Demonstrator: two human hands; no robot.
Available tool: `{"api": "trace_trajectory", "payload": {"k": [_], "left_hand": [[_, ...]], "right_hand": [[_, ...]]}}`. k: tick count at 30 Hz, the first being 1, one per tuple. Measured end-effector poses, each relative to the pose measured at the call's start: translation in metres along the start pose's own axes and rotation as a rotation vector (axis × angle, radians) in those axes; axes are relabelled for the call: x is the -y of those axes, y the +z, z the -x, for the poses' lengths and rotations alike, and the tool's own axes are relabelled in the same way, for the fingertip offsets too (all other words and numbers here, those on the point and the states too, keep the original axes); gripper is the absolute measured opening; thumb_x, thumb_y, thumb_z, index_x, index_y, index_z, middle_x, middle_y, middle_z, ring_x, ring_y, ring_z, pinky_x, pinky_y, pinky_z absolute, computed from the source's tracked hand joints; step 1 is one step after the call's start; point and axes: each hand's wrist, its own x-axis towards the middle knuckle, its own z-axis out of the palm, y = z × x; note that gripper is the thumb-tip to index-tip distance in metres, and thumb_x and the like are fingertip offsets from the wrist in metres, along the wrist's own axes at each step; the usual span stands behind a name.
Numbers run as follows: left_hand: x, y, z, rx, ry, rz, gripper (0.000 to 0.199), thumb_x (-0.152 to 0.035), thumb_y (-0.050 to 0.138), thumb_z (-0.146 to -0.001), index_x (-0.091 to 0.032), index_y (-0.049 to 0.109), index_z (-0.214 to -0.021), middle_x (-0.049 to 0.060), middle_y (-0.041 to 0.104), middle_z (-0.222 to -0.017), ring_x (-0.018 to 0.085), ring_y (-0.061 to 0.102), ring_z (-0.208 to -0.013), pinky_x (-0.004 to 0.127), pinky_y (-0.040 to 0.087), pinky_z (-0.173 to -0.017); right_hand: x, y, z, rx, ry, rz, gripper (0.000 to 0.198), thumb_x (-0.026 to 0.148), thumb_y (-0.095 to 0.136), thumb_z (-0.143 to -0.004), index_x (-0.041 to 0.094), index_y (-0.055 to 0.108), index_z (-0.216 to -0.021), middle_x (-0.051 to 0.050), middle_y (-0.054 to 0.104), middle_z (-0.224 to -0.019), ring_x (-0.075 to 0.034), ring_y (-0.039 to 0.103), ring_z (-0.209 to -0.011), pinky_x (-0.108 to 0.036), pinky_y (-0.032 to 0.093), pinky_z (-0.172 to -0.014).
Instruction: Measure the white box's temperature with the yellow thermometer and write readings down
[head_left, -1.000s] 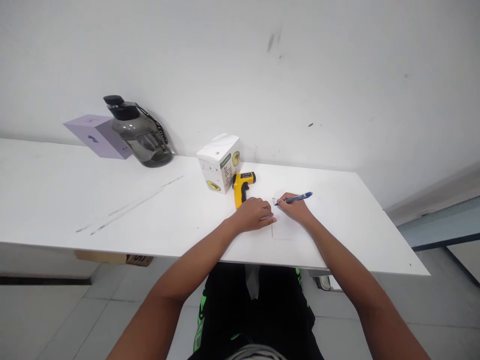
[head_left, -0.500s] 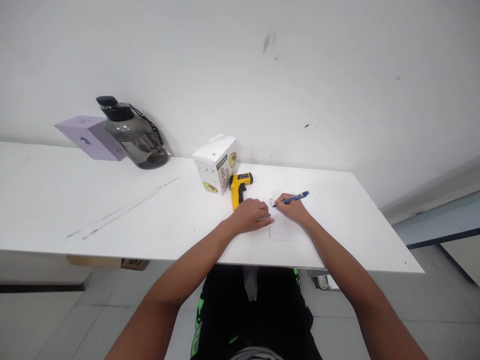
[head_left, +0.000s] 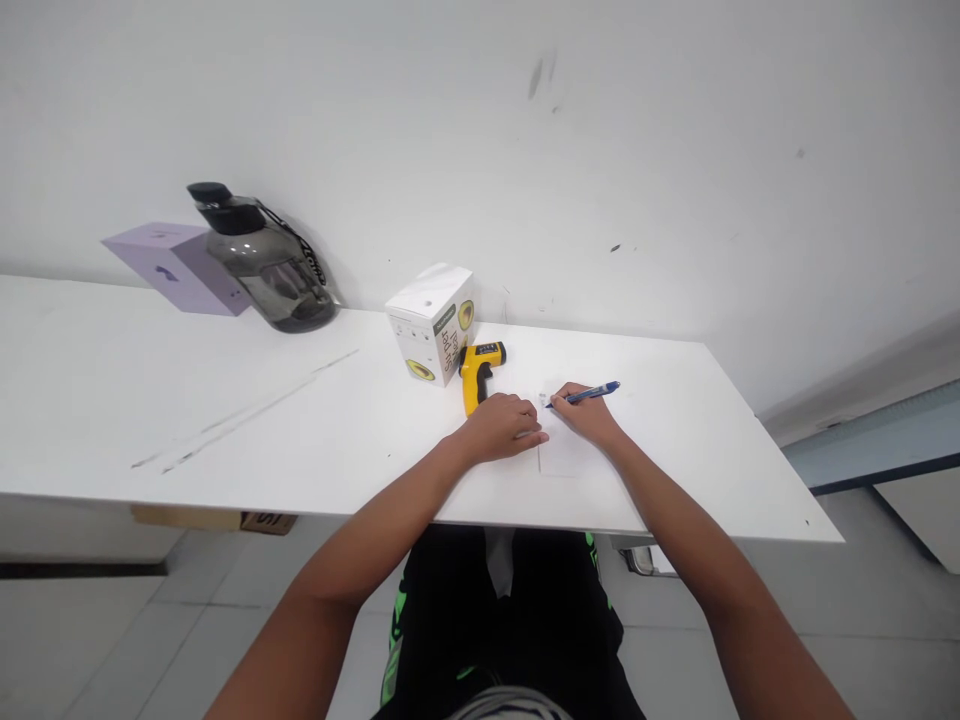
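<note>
Grip status, R hand [head_left: 583,410]?

Pinching a slim blue pen [head_left: 598,391] btwn thumb + fingers, firm. Tip aims down-L at a thin white rectangular paper sheet [head_left: 559,458], back end sticks up-R past the knuckles

Tip touching?

Right at the sheet near its upper L; contact too small to confirm. Few tiny dark marks there, unreadable at this res

L hand [head_left: 504,425]?

Palm down, fingers bent, thumb spread apart, thumb tip over the sheet's L edge. Underside hidden, so can't tell if it's gripping or pressing anything

Sheet loc?

Flat on the long white tabletop [head_left: 300,425], btwn both hands, toward the table's R end

What else is nearby?

Yellow/black pistol-shaped thermometer [head_left: 472,378] just beyond L hand, handle end by the knuckles. Behind it, a white cardboard box w/ avocado pics [head_left: 414,325]. Farther L, well apart: smoky grey see-thru bottle w/ black cap [head_left: 262,270], standing partly in front of a lilac box [head_left: 169,268], both near the wall [head_left: 450,130]
</note>
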Motion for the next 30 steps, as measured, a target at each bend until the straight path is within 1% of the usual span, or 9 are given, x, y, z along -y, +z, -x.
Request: {"api": "trace_trajectory", "payload": {"k": [5, 13, 19, 22, 24, 26, 28, 30], "left_hand": [[0.001, 0.001, 0.0, -0.007, -0.001, 0.011, 0.035, -0.043, 0.046, -0.092, -0.021, 0.072, -0.084, 0.004, 0.068, -0.092, 0.018, 0.06, -0.084, 0.032, 0.041, -0.075], [0.0, -0.001, 0.0, 0.008, -0.005, 0.013, 0.034, -0.043, 0.046, -0.092, -0.021, 0.072, -0.085, 0.004, 0.068, -0.094, 0.018, 0.06, -0.085, 0.031, 0.04, -0.075], [0.0, 0.0, 0.001, -0.001, -0.007, 0.01, 0.035, -0.043, 0.046, -0.092, -0.021, 0.072, -0.085, 0.004, 0.068, -0.094, 0.018, 0.061, -0.085, 0.032, 0.041, -0.075], [-0.001, 0.0, 0.001, -0.015, 0.01, 0.019, 0.035, -0.043, 0.045, -0.092, -0.02, 0.07, -0.083, 0.005, 0.069, -0.089, 0.018, 0.061, -0.082, 0.032, 0.041, -0.074], [-0.001, -0.001, 0.001, -0.065, 0.023, 0.025, 0.037, -0.04, 0.042, -0.094, -0.018, 0.068, -0.081, 0.005, 0.068, -0.084, 0.017, 0.061, -0.079, 0.031, 0.041, -0.072], [0.001, -0.003, 0.002, -0.159, -0.014, 0.006, 0.039, -0.038, 0.038, -0.095, -0.017, 0.067, -0.078, 0.006, 0.068, -0.08, 0.016, 0.06, -0.076, 0.031, 0.041, -0.07], [0.005, -0.005, 0.003, -0.261, -0.12, -0.05, 0.04, -0.037, 0.036, -0.095, -0.017, 0.065, -0.076, 0.006, 0.066, -0.077, 0.016, 0.06, -0.073, 0.031, 0.04, -0.066], [0.01, -0.007, 0.005, -0.322, -0.263, -0.12, 0.039, -0.039, 0.038, -0.094, -0.018, 0.064, -0.074, 0.006, 0.065, -0.075, 0.017, 0.059, -0.071, 0.032, 0.039, -0.064]], "right_hand": [[0.001, 0.0, 0.001, 0.015, 0.005, -0.002, 0.022, 0.04, 0.056, -0.073, 0.02, 0.058, -0.065, -0.001, 0.059, -0.067, -0.016, 0.052, -0.066, -0.029, 0.04, -0.061], [0.001, 0.001, 0.001, -0.022, 0.01, -0.011, 0.02, 0.037, 0.056, -0.073, 0.02, 0.057, -0.063, 0.0, 0.059, -0.067, -0.015, 0.052, -0.066, -0.029, 0.039, -0.062], [0.003, -0.001, 0.001, 0.028, 0.009, -0.028, 0.019, 0.037, 0.057, -0.071, 0.02, 0.057, -0.063, 0.0, 0.059, -0.066, -0.015, 0.051, -0.064, -0.029, 0.04, -0.062], [0.002, -0.004, 0.001, 0.022, 0.015, -0.08, 0.02, 0.038, 0.058, -0.071, 0.02, 0.056, -0.061, 0.001, 0.055, -0.061, -0.014, 0.049, -0.061, -0.028, 0.039, -0.059], [0.0, -0.006, 0.0, 0.028, 0.027, -0.142, 0.022, 0.039, 0.058, -0.072, 0.021, 0.053, -0.061, 0.003, 0.051, -0.055, -0.013, 0.045, -0.056, -0.028, 0.037, -0.056], [-0.001, -0.007, -0.002, 0.052, 0.041, -0.206, 0.023, 0.041, 0.057, -0.073, 0.021, 0.051, -0.062, 0.004, 0.048, -0.052, -0.012, 0.042, -0.052, -0.027, 0.034, -0.053], [-0.002, -0.008, -0.004, 0.081, 0.054, -0.256, 0.025, 0.043, 0.056, -0.074, 0.021, 0.05, -0.063, 0.004, 0.046, -0.051, -0.011, 0.039, -0.05, -0.026, 0.032, -0.051], [-0.002, -0.007, -0.005, 0.077, 0.047, -0.258, 0.026, 0.045, 0.055, -0.075, 0.022, 0.05, -0.065, 0.005, 0.046, -0.051, -0.011, 0.039, -0.049, -0.025, 0.032, -0.049]]}}
